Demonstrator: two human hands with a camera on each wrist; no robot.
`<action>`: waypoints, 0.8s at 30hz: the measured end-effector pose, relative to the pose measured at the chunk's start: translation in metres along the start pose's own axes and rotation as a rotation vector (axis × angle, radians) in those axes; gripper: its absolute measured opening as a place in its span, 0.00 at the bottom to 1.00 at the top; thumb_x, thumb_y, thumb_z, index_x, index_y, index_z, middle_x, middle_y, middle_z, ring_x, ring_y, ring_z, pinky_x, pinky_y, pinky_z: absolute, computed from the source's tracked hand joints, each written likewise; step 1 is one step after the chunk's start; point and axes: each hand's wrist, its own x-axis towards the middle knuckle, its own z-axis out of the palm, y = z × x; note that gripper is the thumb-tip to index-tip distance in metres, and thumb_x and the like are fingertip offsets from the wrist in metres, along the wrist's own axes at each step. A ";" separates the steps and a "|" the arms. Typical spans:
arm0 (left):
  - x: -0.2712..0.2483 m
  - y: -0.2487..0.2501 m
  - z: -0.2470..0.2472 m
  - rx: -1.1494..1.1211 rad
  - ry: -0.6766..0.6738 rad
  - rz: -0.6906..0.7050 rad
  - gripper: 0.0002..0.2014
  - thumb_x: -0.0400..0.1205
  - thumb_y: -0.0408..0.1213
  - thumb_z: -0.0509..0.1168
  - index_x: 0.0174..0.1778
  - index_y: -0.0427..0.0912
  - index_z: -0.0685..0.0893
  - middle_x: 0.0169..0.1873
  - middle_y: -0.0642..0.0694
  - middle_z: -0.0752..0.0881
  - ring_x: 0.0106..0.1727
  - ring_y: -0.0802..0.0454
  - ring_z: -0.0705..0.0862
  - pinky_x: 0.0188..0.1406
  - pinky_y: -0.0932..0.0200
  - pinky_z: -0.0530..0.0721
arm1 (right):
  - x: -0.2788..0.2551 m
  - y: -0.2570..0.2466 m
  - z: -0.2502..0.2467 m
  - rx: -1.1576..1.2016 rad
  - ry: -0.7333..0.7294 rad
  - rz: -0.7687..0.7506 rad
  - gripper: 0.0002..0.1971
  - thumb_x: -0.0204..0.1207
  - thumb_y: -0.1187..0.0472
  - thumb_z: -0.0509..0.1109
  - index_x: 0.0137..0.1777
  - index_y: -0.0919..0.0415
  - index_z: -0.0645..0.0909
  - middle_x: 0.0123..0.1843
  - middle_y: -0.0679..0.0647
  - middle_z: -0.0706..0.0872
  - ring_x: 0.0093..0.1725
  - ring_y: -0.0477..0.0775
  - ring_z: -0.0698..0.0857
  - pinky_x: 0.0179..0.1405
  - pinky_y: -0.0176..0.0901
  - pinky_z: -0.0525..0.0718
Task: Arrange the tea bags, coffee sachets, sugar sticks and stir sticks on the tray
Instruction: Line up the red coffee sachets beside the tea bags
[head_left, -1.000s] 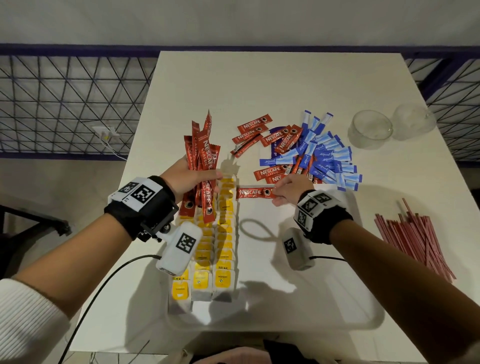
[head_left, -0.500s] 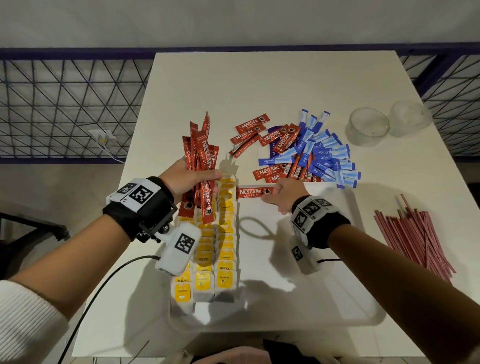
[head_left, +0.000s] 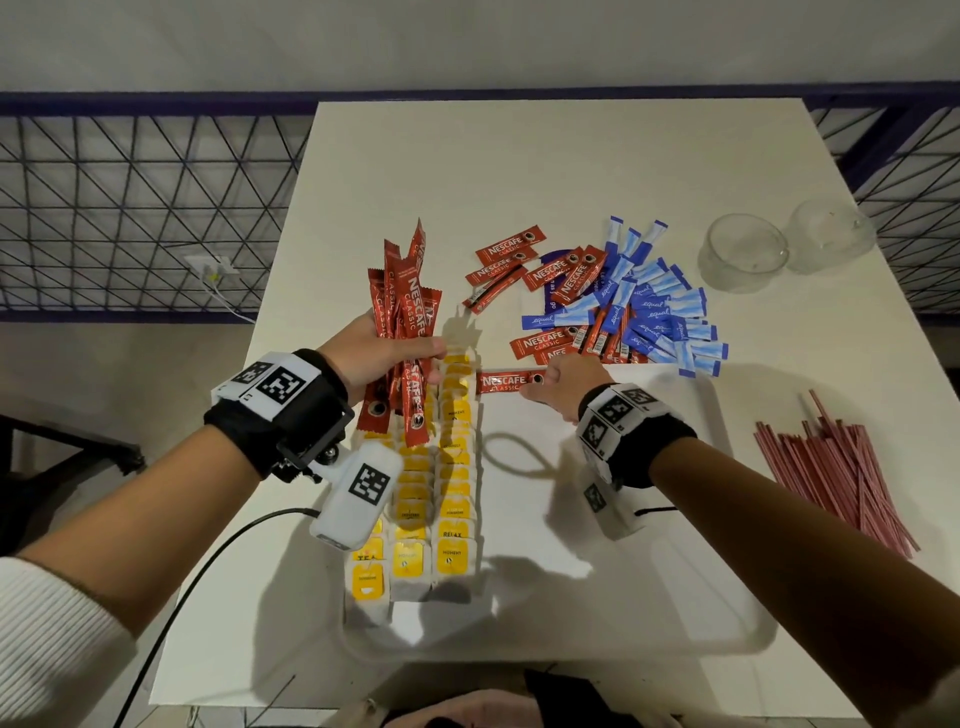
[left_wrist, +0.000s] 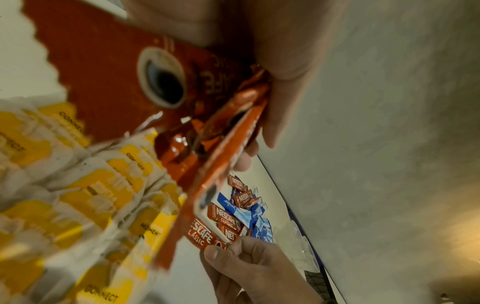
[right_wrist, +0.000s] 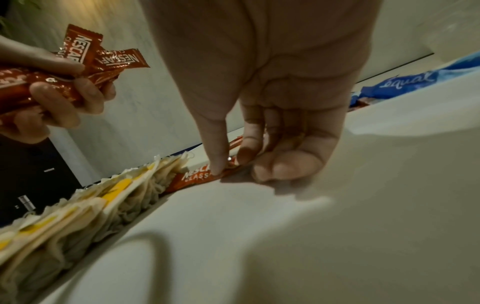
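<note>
My left hand (head_left: 387, 358) grips a bundle of red coffee sachets (head_left: 405, 312) upright above the far end of the tea bag rows (head_left: 436, 493), which fill the left side of the white tray (head_left: 649, 597). My right hand (head_left: 558, 382) pinches one end of a single red coffee sachet (head_left: 506, 382) lying flat along the tray's far edge, next to the tea bags. In the right wrist view my thumb and forefinger (right_wrist: 221, 156) press on that sachet (right_wrist: 197, 176). Loose coffee sachets (head_left: 519, 260) and blue sugar sticks (head_left: 649, 312) lie mixed beyond the tray.
A pile of red stir sticks (head_left: 836, 467) lies on the table right of the tray. Two clear glass bowls (head_left: 743, 260) stand at the far right. The table's left edge drops to a floor with a wire fence behind.
My right hand has settled the single sachet along the tray's far edge and turned slightly. The left hand keeps its bundle almost still.
</note>
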 end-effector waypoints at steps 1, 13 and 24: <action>-0.001 0.001 0.000 0.007 -0.010 0.004 0.02 0.77 0.29 0.67 0.42 0.35 0.81 0.27 0.43 0.87 0.25 0.54 0.85 0.31 0.62 0.86 | -0.003 -0.001 -0.003 -0.010 -0.005 -0.004 0.22 0.78 0.47 0.65 0.29 0.56 0.60 0.35 0.55 0.73 0.40 0.54 0.74 0.46 0.42 0.78; -0.007 0.006 0.038 -0.072 -0.253 0.003 0.09 0.77 0.25 0.65 0.51 0.37 0.83 0.34 0.47 0.90 0.31 0.54 0.88 0.33 0.61 0.86 | -0.051 -0.029 -0.040 0.956 -0.207 -0.195 0.25 0.73 0.47 0.69 0.61 0.63 0.71 0.42 0.58 0.81 0.33 0.54 0.82 0.34 0.46 0.83; -0.011 0.005 0.048 -0.055 -0.204 -0.042 0.09 0.79 0.22 0.59 0.38 0.36 0.80 0.26 0.46 0.87 0.21 0.53 0.84 0.25 0.64 0.85 | -0.050 -0.001 -0.039 0.738 0.015 -0.213 0.13 0.79 0.47 0.64 0.42 0.57 0.78 0.35 0.53 0.81 0.30 0.49 0.79 0.29 0.40 0.80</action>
